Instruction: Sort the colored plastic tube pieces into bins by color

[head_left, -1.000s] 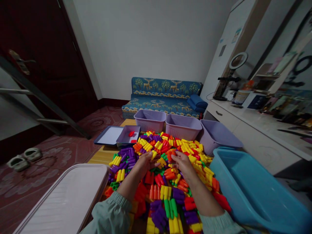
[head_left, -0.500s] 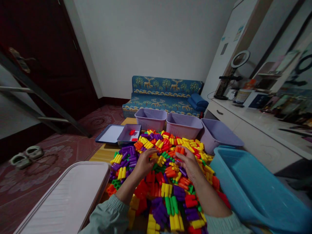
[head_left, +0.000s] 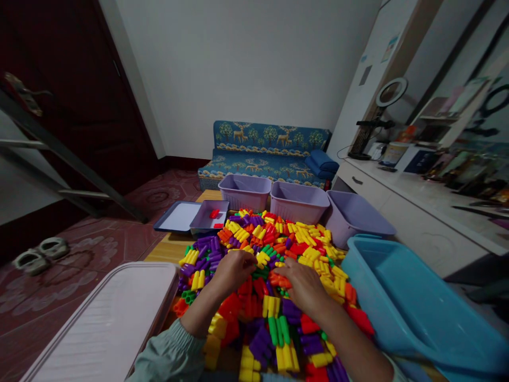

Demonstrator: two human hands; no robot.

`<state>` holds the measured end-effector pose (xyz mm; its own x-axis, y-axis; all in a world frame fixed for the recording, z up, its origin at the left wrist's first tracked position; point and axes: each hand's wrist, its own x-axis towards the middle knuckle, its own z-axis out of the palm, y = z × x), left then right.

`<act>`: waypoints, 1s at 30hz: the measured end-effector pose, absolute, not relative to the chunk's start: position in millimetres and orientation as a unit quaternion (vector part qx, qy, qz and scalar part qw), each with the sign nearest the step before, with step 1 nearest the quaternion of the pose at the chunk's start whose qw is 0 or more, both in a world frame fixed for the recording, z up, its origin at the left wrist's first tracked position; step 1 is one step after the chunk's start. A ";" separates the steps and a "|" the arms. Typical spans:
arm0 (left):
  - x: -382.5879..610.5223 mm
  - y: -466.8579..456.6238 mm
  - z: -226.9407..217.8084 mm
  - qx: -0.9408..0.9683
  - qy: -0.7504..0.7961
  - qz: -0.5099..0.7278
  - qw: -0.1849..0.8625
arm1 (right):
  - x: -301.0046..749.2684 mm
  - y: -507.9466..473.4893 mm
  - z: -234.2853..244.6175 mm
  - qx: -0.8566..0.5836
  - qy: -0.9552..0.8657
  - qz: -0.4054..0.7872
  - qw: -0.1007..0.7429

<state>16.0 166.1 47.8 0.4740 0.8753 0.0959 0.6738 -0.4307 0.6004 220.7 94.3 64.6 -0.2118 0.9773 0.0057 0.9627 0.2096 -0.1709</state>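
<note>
A heap of plastic building blocks [head_left: 272, 307] in yellow, red, orange, purple and green spreads over the wooden table. Each looks like a few finger-like tubes joined side by side. My left hand [head_left: 235, 270] is over the middle of the heap, its fingers curled inward beside a yellow block [head_left: 262, 259]; whatever is in its fingertips is hidden. Facing it, my right hand [head_left: 304, 284] reaches down with bent fingers on an orange block [head_left: 279, 279]. The thumb of that hand is hard to make out.
Three lilac bins [head_left: 299, 202] line the far side. A large blue tub [head_left: 413, 302] stands at right, a pale lid [head_left: 115, 313] lies at left. A small lilac tray [head_left: 207, 218] holds a few red blocks beside a blue-rimmed lid [head_left: 178, 216]. Behind is a patterned sofa [head_left: 262, 162].
My right hand has come down and turned palm-down onto the orange block. My left hand has moved slightly lower, and its fingers have curled closer together.
</note>
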 end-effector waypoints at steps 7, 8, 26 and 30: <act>16.7 167.0 37.7 0.813 0.448 0.229 0.292 | 210.8 99.7 57.5 -0.644 -0.763 0.030 0.046; 17.1 167.3 36.9 0.811 0.445 0.235 0.298 | 213.0 102.1 55.2 -0.647 -0.758 0.041 0.077; 41.9 157.4 34.5 0.694 0.383 0.354 0.496 | 204.4 118.2 41.9 -0.497 -0.285 0.595 0.564; 43.4 164.0 20.6 0.647 0.387 0.381 0.535 | 200.2 115.3 51.8 -0.470 -0.265 0.622 0.567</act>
